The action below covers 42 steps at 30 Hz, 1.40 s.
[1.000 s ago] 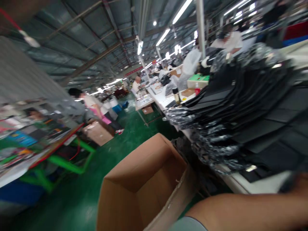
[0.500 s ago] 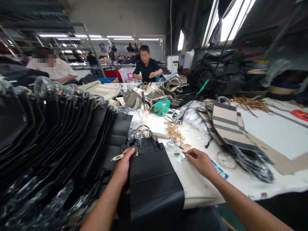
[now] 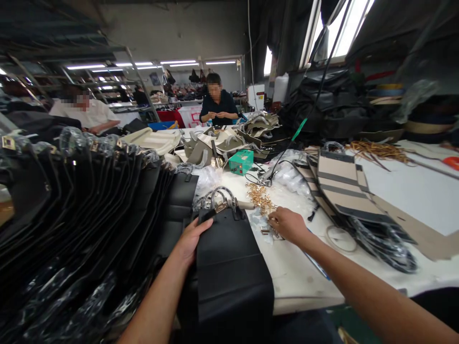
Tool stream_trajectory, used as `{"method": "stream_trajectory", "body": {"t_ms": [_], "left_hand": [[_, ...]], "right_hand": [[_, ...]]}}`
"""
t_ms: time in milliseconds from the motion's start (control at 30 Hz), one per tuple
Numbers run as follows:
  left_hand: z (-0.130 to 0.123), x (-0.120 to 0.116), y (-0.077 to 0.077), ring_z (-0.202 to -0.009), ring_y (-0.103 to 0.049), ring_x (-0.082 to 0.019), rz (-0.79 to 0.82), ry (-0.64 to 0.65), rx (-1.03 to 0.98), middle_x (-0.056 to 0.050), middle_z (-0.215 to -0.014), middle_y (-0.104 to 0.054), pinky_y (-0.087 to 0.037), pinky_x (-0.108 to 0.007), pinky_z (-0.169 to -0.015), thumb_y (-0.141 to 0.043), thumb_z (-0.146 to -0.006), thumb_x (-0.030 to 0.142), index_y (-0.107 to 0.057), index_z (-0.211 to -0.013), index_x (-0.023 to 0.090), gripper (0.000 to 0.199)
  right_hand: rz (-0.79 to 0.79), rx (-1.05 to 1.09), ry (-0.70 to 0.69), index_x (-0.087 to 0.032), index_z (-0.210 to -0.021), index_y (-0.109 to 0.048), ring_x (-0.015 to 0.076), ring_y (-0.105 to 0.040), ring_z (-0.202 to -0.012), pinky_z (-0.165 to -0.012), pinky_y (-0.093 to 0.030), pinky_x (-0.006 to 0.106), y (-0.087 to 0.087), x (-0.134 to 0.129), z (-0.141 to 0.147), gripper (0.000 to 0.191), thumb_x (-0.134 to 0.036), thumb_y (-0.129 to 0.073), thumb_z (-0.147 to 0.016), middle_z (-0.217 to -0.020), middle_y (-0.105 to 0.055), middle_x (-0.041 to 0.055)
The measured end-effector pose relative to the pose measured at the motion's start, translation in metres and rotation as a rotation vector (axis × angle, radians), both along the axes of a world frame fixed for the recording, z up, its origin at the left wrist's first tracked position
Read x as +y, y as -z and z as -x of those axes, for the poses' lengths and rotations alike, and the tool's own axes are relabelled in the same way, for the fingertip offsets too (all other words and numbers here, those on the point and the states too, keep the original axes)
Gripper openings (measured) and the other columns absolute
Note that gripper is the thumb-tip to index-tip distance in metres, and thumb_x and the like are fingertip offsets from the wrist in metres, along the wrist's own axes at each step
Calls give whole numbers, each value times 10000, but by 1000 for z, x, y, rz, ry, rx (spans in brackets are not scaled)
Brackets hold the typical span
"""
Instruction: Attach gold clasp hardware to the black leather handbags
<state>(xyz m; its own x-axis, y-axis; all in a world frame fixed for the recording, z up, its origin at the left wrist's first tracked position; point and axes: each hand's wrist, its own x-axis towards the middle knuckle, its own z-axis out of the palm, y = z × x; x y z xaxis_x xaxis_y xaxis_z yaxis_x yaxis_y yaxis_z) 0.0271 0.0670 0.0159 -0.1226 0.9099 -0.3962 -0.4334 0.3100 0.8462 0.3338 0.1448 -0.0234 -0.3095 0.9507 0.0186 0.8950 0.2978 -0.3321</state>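
A black bag panel [image 3: 233, 258] hangs over the table's front edge, its wrapped handles [image 3: 220, 193] at the top. My left hand [image 3: 191, 239] is closed on the panel's upper left edge, the thumb on top, beside a dark strap with a metal piece [image 3: 221, 207]. To the right, my right hand [image 3: 287, 224] has its fingertips pinched together over small metal pieces [image 3: 265, 231] on a pale sheet; what they hold, if anything, is hidden. Just behind lies a pile of small gold-coloured parts [image 3: 258, 195].
Many black panels with wrapped handles [image 3: 89, 191] stand in a row at the left. A green box [image 3: 241, 162] with a cable sits further back. Striped beige pieces [image 3: 340, 181] lie at the right. A person [image 3: 218, 105] works across the table, another [image 3: 84, 110] at the back left.
My right hand has moved slightly up and left. The strap with the metal piece now lies across the panel's top, and the light-coloured tag by my left hand is no longer visible.
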Motion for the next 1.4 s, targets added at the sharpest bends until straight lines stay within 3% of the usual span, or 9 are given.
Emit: {"method": "stream_trajectory", "body": {"t_ms": [333, 500, 600, 767, 933, 1133, 1233, 1333, 1400], "left_hand": [[14, -6, 11, -663, -709, -219, -18, 62, -49, -95, -840, -756, -556, -328, -674, -816, -643, 202, -653, -1081, 131, 473], [19, -6, 35, -728, -711, -251, -39, 44, -58, -81, -851, -752, -538, -345, -698, -816, -577, 164, -640, -1095, 145, 548], [18, -10, 39, -816, -710, -264, -90, 9, -97, -64, -887, -752, -520, -354, -780, -802, -533, 131, -603, -1208, 174, 704], [20, -19, 28, -810, -704, -265, -122, -13, -100, -70, -900, -747, -504, -356, -774, -773, -519, 112, -602, -1249, 193, 754], [22, -35, 8, -762, -691, -246, -184, 4, -51, -97, -891, -744, -492, -324, -716, -767, -561, 137, -670, -1107, 149, 555], [22, -44, -14, -832, -694, -279, -208, 78, -65, -115, -968, -742, -495, -346, -737, -758, -611, 167, -640, -1179, 167, 580], [19, -39, -25, -949, -678, -310, -207, 115, -156, -138, -1000, -739, -488, -384, -840, -701, -758, 380, -665, -1158, 136, 470], [18, -27, -31, -951, -677, -319, -144, 163, -239, -175, -997, -735, -496, -401, -839, -478, -858, 649, -705, -1025, 91, 625], [19, -17, -30, -871, -695, -285, -92, 165, -227, -169, -969, -739, -511, -375, -790, -452, -868, 661, -710, -944, 90, 631]], "right_hand": [[-4, 260, -10, -222, -868, -652, 158, -582, -736, -642, -397, 249, -14, -5, 3, 113, -291, -575, -823, -804, -648, -1], [297, 870, 32, -194, -1036, -659, 159, -591, -626, -555, -445, 251, -23, -16, 29, 378, -468, -627, -779, -727, -622, -11], [451, 997, 36, -195, -1028, -685, 166, -586, -591, -515, -442, 257, -23, -28, 53, 437, -543, -627, -770, -677, -612, -8], [607, 1194, -110, -190, -1111, -691, 197, -638, -718, -630, -509, 284, -9, -32, 84, 535, -481, -751, -667, -791, -668, 28], [503, 1048, -96, -199, -1014, -740, 221, -641, -642, -577, -509, 309, -2, -26, 103, 466, -571, -654, -747, -675, -675, 29], [183, 1083, -200, -242, -875, -783, 294, -590, -1124, -829, -521, 350, -5, -15, 119, 361, -561, -636, -790, -1204, -661, 79], [241, 1043, -268, -264, -876, -780, 277, -642, -1009, -861, -497, 366, -10, -16, 123, 311, -521, -609, -836, -1052, -721, 45], [261, 1031, -274, -276, -886, -775, 260, -668, -892, -822, -497, 350, -15, -18, 123, 289, -502, -597, -857, -917, -740, 17], [243, 1053, -265, -275, -880, -774, 260, -669, -880, -802, -503, 340, -16, -19, 122, 295, -509, -595, -857, -919, -740, 19]]}}
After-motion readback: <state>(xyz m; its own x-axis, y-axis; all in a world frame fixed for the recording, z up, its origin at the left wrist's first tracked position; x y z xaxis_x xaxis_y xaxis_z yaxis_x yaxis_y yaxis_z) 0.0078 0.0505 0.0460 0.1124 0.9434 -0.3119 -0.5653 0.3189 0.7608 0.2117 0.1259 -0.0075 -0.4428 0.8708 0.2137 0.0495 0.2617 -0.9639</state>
